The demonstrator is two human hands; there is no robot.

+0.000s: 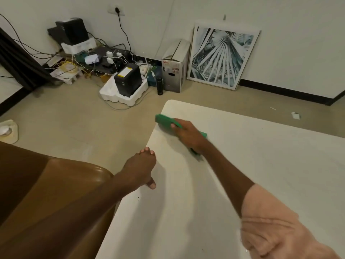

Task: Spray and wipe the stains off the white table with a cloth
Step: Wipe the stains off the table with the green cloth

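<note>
Pressing a green cloth (164, 122) flat against the white table (261, 165), the right hand (186, 136) lies with fingers spread over the fabric near the table's far left corner, about 11 o'clock on the tabletop. One end of the cloth pokes out past the fingertips and hangs just over the table's left edge. At 9 o'clock, the left hand (142, 167) rests on that same edge, fingers held straight and together, thumb on the tabletop, holding nothing. A few tiny dark specks (138, 198) sit on the surface just near the left thumb.

Beige floor (84, 118) surrounds the table. A brown glossy chair back (61, 193) stands close against the table's left side at 8 o'clock, under the left forearm. Against the white wall at 12 o'clock lean a framed palm-leaf picture (222, 57) and a cardboard box (174, 70), with a dark bottle (159, 86) beside the box. Farther left, at 11 o'clock, black devices in white foam packing (123, 96) sit among tangled cables (89, 60).
</note>
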